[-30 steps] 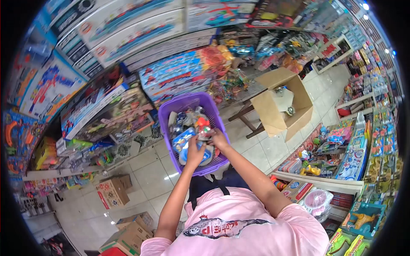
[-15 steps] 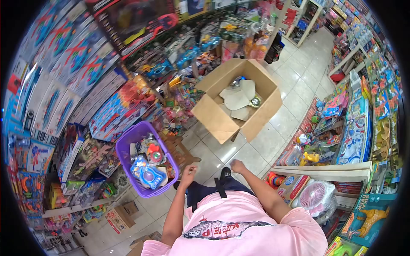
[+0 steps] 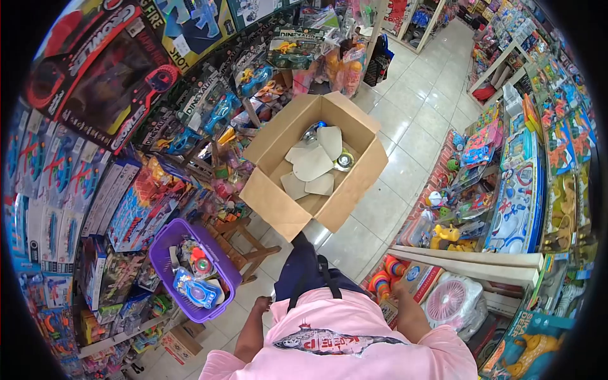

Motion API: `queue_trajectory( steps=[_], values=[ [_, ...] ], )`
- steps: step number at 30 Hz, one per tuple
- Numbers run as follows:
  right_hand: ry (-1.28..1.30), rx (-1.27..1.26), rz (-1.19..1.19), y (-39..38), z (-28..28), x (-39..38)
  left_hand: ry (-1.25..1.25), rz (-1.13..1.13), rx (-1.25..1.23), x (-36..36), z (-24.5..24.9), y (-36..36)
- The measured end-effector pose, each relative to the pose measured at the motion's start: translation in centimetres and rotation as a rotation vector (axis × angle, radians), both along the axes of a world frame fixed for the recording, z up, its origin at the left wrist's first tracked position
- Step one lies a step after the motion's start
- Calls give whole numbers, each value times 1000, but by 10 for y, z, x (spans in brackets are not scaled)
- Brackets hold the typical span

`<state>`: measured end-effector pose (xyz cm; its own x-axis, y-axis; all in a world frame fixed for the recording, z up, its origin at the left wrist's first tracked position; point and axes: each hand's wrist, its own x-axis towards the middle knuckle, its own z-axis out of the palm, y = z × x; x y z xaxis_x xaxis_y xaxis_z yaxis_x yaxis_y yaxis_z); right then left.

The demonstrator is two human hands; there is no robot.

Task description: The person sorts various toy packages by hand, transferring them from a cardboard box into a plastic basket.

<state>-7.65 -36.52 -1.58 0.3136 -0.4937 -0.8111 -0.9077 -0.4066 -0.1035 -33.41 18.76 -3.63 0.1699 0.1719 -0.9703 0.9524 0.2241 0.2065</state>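
My left hand point(image 3: 262, 304) hangs beside my dark shorts, right of the purple basket point(image 3: 232, 292), and I cannot make out its fingers. At my other side, my right hand point(image 3: 399, 291) is beside the stacked orange rings point(image 3: 380, 283); its fingers are unclear too. Nothing is visibly held in either. In front of me stands an open cardboard box point(image 3: 354, 195) with several pale card pieces point(image 3: 313, 163) and a round yellow-rimmed item point(image 3: 344, 161) inside. A blue toy point(image 3: 196, 290) and a packaged red toy point(image 3: 200, 261) lie in the basket.
A wooden stool point(image 3: 253, 253) is beside the basket. Packed toy shelves line the left, and a white shelf edge point(image 3: 468, 258) juts in at the right, above a wrapped pink fan point(image 3: 446, 299). A small carton point(image 3: 182, 342) sits on the floor at lower left. The tiled aisle point(image 3: 411, 120) runs upward.
Both hands have moved back and apart, down to my sides. The box now appears closer to my body, with one leg reaching its near edge. The view has shifted, and the basket appears lower left.
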Motion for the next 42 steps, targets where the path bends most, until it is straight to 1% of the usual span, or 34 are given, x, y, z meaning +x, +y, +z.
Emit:
queue_trajectory(
  steps=[1, 2, 3, 4, 5, 6, 7, 8, 9, 10, 11, 12, 14, 16, 17, 19, 20, 21, 22, 23, 24, 25, 26, 27, 28, 29, 30, 34, 36, 37, 39, 40, 41, 42],
  values=[
    [159, -5, 183, -5, -21, 3, -61, 13, -12, 11, -5, -3],
    [319, -10, 365, -10, -41, 13, -60, 19, -23, 32, -3, -4],
    [319, -24, 372, -17, -59, 33, -65, -89, 10, 60, 3, -3],
    [104, 146, 1164, -23, -75, 56, -72, -193, 44, 81, 6, -3],
    [-148, 335, 1943, -26, -81, 75, -160, -106, 104, 92, -11, -3],
    [-189, 193, 1960, -5, -78, 96, -244, -19, 167, 101, -28, 1],
    [-230, 51, 1970, 31, -75, 123, -301, 37, 274, 117, -29, 6],
    [-371, 35, 1443, 58, -64, 150, -354, 94, 379, 140, -29, 11],
    [-478, 13, 912, 88, -45, 181, -391, 250, 393, 162, -17, 17],
    [-557, -41, 870, 129, 6, 218, -429, 406, 409, 187, 2, 28],
    [-867, 28, 702, 165, 46, 248, -510, 369, 658, 209, 19, 38],
    [-954, 187, 550, 200, 91, 277, -581, 327, 907, 229, 37, 47],
    [-1371, 25, 646, 256, 151, 329, -666, 672, 722, 262, 78, 69],
    [-1468, 294, 511, 303, 193, 365, -882, 618, 935, 300, 138, 77],
    [-1461, 303, 526, 321, 204, 380, -870, 631, 940, 320, 168, 77],
    [-1305, 441, 649, 352, 211, 402, -879, 615, 1075, 358, 218, 68],
    [-1292, 455, 662, 368, 208, 412, -952, 522, 1139, 379, 232, 64],
    [-1043, 604, 648, 383, 204, 421, -1020, 425, 1204, 398, 239, 58],
    [-786, 739, 632, 391, 197, 430, -990, 377, 1061, 414, 233, 49],
    [-770, 760, 652, 394, 166, 440, -959, 335, 922, 432, 226, 40],
    [-746, 685, 905, 394, 104, 453, -918, 204, 861, 455, 221, 30],
    [-718, 602, 1155, 395, 64, 463, -871, 77, 793, 476, 213, 20],
    [-567, 544, 1173, 400, 51, 464, -815, -66, 748, 492, 200, 11],
    [-420, 479, 1186, 410, 44, 459, -759, -208, 695, 506, 183, 0],
    [-406, 494, 1208, 419, 60, 453, -739, -187, 705, 516, 158, -14],
    [-248, 491, 1102, 429, 95, 445, -608, -264, 635, 523, 130, -29],
    [-93, 483, 990, 437, 116, 442, -478, -339, 561, 530, 114, -40],
    [-123, 619, 1057, 430, 98, 443, -355, -369, 600, 538, 104, -73],
    [-502, 835, 1383, 427, 87, 445, -553, 120, 502, 534, 101, -75],
    [-700, 950, 1400, 425, 113, 446, -547, 132, 515, 535, 113, -74],
    [-753, 1033, 1461, 418, 164, 449, -615, 697, 110, 536, 163, -72],
    [-808, 1099, 1509, 415, 184, 450, -615, 711, 120, 535, 181, -72],
    [-891, 1164, 1594, 409, 199, 453, -730, 895, 85, 534, 195, -73],
    [-886, 1177, 1604, 405, 206, 456, -845, 1080, 50, 533, 208, -75]
  ],
)
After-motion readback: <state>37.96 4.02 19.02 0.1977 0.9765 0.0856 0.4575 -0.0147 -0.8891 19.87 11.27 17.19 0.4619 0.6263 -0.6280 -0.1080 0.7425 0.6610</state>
